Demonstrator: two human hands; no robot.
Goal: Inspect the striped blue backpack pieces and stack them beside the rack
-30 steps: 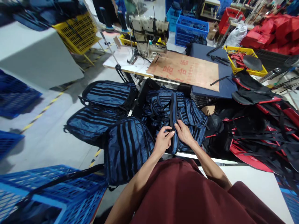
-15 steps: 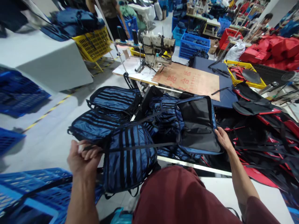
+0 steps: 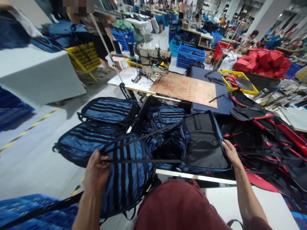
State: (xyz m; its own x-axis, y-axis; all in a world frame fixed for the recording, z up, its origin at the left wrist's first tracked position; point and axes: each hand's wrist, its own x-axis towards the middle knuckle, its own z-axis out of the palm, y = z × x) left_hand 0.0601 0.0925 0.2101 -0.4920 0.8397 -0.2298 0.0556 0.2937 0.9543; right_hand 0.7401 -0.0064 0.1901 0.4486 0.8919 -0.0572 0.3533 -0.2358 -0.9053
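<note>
Two black webbing straps point(image 3: 146, 161) run from the blue backpack lying open, black lining point(image 3: 203, 137) showing, to my left hand point(image 3: 98, 169). That hand is closed round their ends, above a blue backpack with black stripes point(image 3: 129, 175). My right hand point(image 3: 231, 153) pinches the blue-edged right rim of the open backpack, its thumb hidden. Two more striped backpacks lie at the left, one farther back point(image 3: 107, 110) and one nearer point(image 3: 86, 142). Folded blue striped fabric point(image 3: 168, 116) bunches behind the straps.
Black pieces with red edging point(image 3: 259, 137) are heaped at the right. Beyond stand a sewing machine point(image 3: 153, 57) and a brown board point(image 3: 184, 88). A blue crate point(image 3: 35, 210) is at lower left. A person point(image 3: 98, 35) stands near a yellow basket point(image 3: 82, 57).
My left hand has moved right, nearer the open backpack, with the straps still in it. My right hand stays at the rim. The view has tilted up and turned slightly.
</note>
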